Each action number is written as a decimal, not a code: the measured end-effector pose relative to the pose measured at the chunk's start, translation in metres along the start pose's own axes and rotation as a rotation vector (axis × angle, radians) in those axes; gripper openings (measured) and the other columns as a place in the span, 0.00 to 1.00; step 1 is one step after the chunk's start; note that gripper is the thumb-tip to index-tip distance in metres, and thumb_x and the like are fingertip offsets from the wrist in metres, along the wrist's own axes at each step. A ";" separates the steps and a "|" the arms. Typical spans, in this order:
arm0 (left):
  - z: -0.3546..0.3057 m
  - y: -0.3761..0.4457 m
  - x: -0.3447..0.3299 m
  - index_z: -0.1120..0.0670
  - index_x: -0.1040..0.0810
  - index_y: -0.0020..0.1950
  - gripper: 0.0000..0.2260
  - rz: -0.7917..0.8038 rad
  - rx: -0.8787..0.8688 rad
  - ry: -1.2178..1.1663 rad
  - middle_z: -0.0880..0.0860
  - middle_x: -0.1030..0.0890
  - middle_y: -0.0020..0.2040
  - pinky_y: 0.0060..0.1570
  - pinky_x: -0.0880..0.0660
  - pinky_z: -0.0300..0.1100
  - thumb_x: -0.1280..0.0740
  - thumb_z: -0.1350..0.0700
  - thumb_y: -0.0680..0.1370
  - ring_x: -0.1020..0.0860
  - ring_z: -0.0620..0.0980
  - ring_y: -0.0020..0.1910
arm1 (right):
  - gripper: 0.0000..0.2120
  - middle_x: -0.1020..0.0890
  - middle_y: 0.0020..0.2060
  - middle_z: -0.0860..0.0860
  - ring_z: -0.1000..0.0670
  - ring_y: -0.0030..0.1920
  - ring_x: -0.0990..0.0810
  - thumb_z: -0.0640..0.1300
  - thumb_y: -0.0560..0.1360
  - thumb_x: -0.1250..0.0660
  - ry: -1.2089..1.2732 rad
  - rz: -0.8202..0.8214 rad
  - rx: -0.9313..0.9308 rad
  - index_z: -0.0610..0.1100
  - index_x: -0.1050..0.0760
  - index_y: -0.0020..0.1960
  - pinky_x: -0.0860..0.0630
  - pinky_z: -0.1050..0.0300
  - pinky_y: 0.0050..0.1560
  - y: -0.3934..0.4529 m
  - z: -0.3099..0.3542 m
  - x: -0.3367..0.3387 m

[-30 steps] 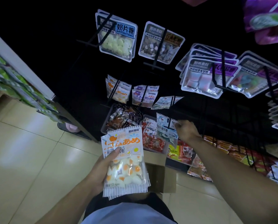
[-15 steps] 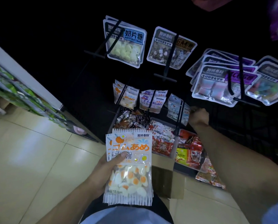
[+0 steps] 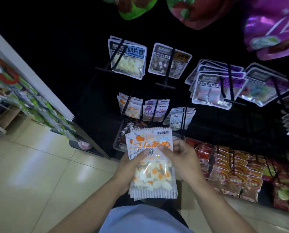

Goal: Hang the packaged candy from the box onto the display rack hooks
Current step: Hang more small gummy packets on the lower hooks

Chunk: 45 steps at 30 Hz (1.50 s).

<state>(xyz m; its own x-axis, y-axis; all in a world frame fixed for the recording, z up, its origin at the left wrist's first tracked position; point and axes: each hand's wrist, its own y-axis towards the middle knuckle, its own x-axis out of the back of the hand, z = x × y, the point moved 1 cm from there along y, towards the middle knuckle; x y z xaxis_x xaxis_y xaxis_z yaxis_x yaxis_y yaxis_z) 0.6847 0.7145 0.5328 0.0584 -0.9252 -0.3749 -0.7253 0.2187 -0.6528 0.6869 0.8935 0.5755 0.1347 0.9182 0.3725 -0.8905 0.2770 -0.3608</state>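
A stack of white-and-orange candy packs (image 3: 151, 163) with fried-egg gummies sits in front of my chest. My left hand (image 3: 129, 169) grips the stack from the left, thumb across its front. My right hand (image 3: 180, 158) holds the right edge, thumb pinching the top pack near its label. Beyond it the black display rack hooks (image 3: 154, 109) carry matching small packs, one orange-and-white pack (image 3: 130, 106) at the left. The brown cardboard box (image 3: 187, 194) is mostly hidden below my hands.
Larger grey and purple candy bags (image 3: 214, 88) hang on upper hooks. Red and orange snack packs (image 3: 237, 172) fill the lower right shelf. A green-stocked shelf unit (image 3: 31, 98) stands at the left. Beige floor tiles (image 3: 31, 182) stretch lower left.
My right hand left the blue-and-white packs on the lower hook and came back to the stack, now pinching the top pack. The left hand keeps its grip.
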 end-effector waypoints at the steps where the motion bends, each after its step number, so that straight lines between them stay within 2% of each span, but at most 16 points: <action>1: 0.002 -0.002 -0.002 0.53 0.19 0.64 0.27 0.002 0.006 0.006 0.57 0.13 0.58 0.60 0.20 0.63 0.22 0.46 0.67 0.15 0.61 0.56 | 0.12 0.14 0.38 0.50 0.48 0.38 0.16 0.56 0.71 0.22 0.031 -0.004 -0.030 0.49 0.19 0.44 0.20 0.48 0.43 -0.003 0.000 0.002; 5: 0.011 -0.007 -0.001 0.48 0.17 0.64 0.35 -0.026 0.041 0.049 0.55 0.14 0.59 0.61 0.21 0.64 0.20 0.32 0.63 0.15 0.59 0.58 | 0.11 0.16 0.44 0.46 0.49 0.45 0.17 0.52 0.77 0.27 0.178 0.020 -0.187 0.46 0.23 0.50 0.20 0.47 0.48 -0.004 -0.009 0.013; 7: 0.016 -0.011 0.002 0.51 0.16 0.63 0.31 -0.026 0.065 0.032 0.57 0.14 0.58 0.61 0.22 0.66 0.22 0.34 0.66 0.15 0.62 0.58 | 0.08 0.15 0.51 0.48 0.46 0.52 0.15 0.48 0.79 0.29 0.353 0.021 -0.249 0.47 0.24 0.55 0.19 0.41 0.55 -0.005 -0.011 0.018; 11: 0.026 -0.018 0.018 0.52 0.17 0.63 0.29 -0.098 0.068 0.013 0.58 0.13 0.56 0.56 0.19 0.64 0.21 0.41 0.66 0.14 0.62 0.54 | 0.07 0.13 0.51 0.48 0.46 0.49 0.13 0.40 0.82 0.33 0.433 -0.036 -0.190 0.47 0.22 0.58 0.18 0.47 0.49 -0.003 0.000 0.035; 15: 0.033 -0.029 0.051 0.55 0.19 0.62 0.19 -0.246 0.034 0.016 0.56 0.12 0.51 0.38 0.16 0.47 0.24 0.49 0.74 0.12 0.56 0.47 | 0.11 0.14 0.53 0.48 0.46 0.48 0.14 0.41 0.81 0.32 0.409 -0.113 -0.091 0.46 0.23 0.63 0.19 0.58 0.35 0.017 0.011 0.037; 18: 0.041 -0.038 0.081 0.56 0.20 0.63 0.17 -0.338 0.032 -0.021 0.58 0.12 0.51 0.38 0.16 0.51 0.25 0.52 0.76 0.12 0.60 0.46 | 0.25 0.23 0.70 0.50 0.45 0.68 0.23 0.53 0.81 0.33 0.141 -0.070 -0.017 0.50 0.33 0.77 0.23 0.43 0.66 0.037 0.017 0.019; 20: 0.044 -0.046 0.098 0.56 0.20 0.64 0.17 -0.385 0.031 -0.064 0.60 0.12 0.51 0.41 0.16 0.55 0.26 0.52 0.78 0.13 0.63 0.46 | 0.27 0.29 0.75 0.47 0.43 0.73 0.27 0.54 0.84 0.39 -0.114 0.051 0.041 0.47 0.39 0.81 0.29 0.45 0.71 0.043 0.024 -0.004; 22: 0.045 -0.053 0.111 0.56 0.20 0.64 0.15 -0.418 0.029 -0.098 0.61 0.12 0.50 0.41 0.16 0.55 0.27 0.53 0.78 0.13 0.64 0.45 | 0.19 0.18 0.59 0.39 0.38 0.57 0.18 0.54 0.86 0.43 -0.371 0.198 0.136 0.45 0.26 0.71 0.22 0.48 0.51 0.049 0.032 -0.032; 24: 0.046 -0.060 0.121 0.54 0.20 0.62 0.13 -0.434 0.013 -0.104 0.57 0.11 0.47 0.34 0.17 0.51 0.28 0.52 0.79 0.12 0.59 0.42 | 0.16 0.19 0.36 0.39 0.34 0.41 0.18 0.52 0.86 0.42 -0.583 0.274 0.226 0.44 0.22 0.50 0.28 0.51 0.35 0.059 0.034 -0.060; 26: 0.046 -0.064 0.128 0.52 0.19 0.61 0.13 -0.455 -0.006 -0.096 0.54 0.11 0.46 0.30 0.18 0.47 0.28 0.51 0.78 0.12 0.56 0.42 | 0.14 0.18 0.37 0.39 0.36 0.42 0.17 0.47 0.85 0.40 -0.708 0.313 0.249 0.40 0.20 0.54 0.24 0.50 0.40 0.075 0.028 -0.084; 28: 0.045 -0.066 0.132 0.53 0.19 0.62 0.13 -0.459 -0.011 -0.099 0.55 0.11 0.47 0.31 0.18 0.47 0.29 0.51 0.79 0.12 0.56 0.41 | 0.15 0.16 0.48 0.35 0.36 0.49 0.17 0.41 0.83 0.39 -0.793 0.358 0.258 0.35 0.22 0.65 0.22 0.47 0.48 0.091 0.025 -0.103; 31: 0.042 -0.068 0.134 0.55 0.21 0.64 0.13 -0.441 -0.001 -0.120 0.60 0.12 0.50 0.35 0.17 0.52 0.30 0.53 0.80 0.12 0.62 0.45 | 0.14 0.19 0.56 0.37 0.37 0.55 0.18 0.35 0.80 0.38 -0.935 0.416 0.260 0.33 0.24 0.63 0.22 0.50 0.49 0.114 0.025 -0.122; 33: 0.041 -0.068 0.133 0.55 0.21 0.64 0.13 -0.439 -0.002 -0.138 0.61 0.12 0.51 0.36 0.17 0.52 0.30 0.53 0.80 0.13 0.63 0.46 | 0.05 0.21 0.46 0.42 0.41 0.48 0.20 0.33 0.80 0.38 -0.993 0.417 0.260 0.34 0.24 0.53 0.28 0.54 0.44 0.125 0.027 -0.132; 35: 0.038 -0.066 0.133 0.54 0.21 0.64 0.14 -0.432 -0.005 -0.163 0.62 0.13 0.52 0.38 0.17 0.54 0.29 0.52 0.79 0.13 0.65 0.47 | 0.09 0.32 0.34 0.48 0.46 0.39 0.28 0.32 0.81 0.39 -1.037 0.397 0.304 0.40 0.30 0.43 0.34 0.56 0.43 0.134 0.034 -0.143; 40: 0.034 -0.058 0.136 0.56 0.23 0.67 0.18 -0.398 0.013 -0.194 0.64 0.14 0.54 0.47 0.17 0.60 0.29 0.52 0.79 0.14 0.68 0.50 | 0.07 0.32 0.39 0.44 0.47 0.33 0.37 0.35 0.82 0.39 -1.037 0.367 0.294 0.42 0.34 0.47 0.35 0.53 0.44 0.161 0.037 -0.157; 45: 0.025 -0.052 0.136 0.56 0.24 0.66 0.20 -0.391 0.028 -0.210 0.66 0.14 0.54 0.50 0.18 0.64 0.28 0.50 0.76 0.15 0.70 0.50 | 0.21 0.38 0.31 0.49 0.51 0.30 0.41 0.35 0.81 0.40 -1.077 0.390 0.308 0.48 0.42 0.34 0.33 0.50 0.47 0.180 0.032 -0.156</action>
<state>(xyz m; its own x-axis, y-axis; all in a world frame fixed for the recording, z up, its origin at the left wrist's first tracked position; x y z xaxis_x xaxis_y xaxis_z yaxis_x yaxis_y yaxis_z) 0.7479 0.5848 0.4996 0.4651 -0.8575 -0.2201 -0.6022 -0.1242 -0.7886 0.4915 0.7912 0.4800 -0.4726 0.1737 0.8640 -0.8775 -0.1836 -0.4431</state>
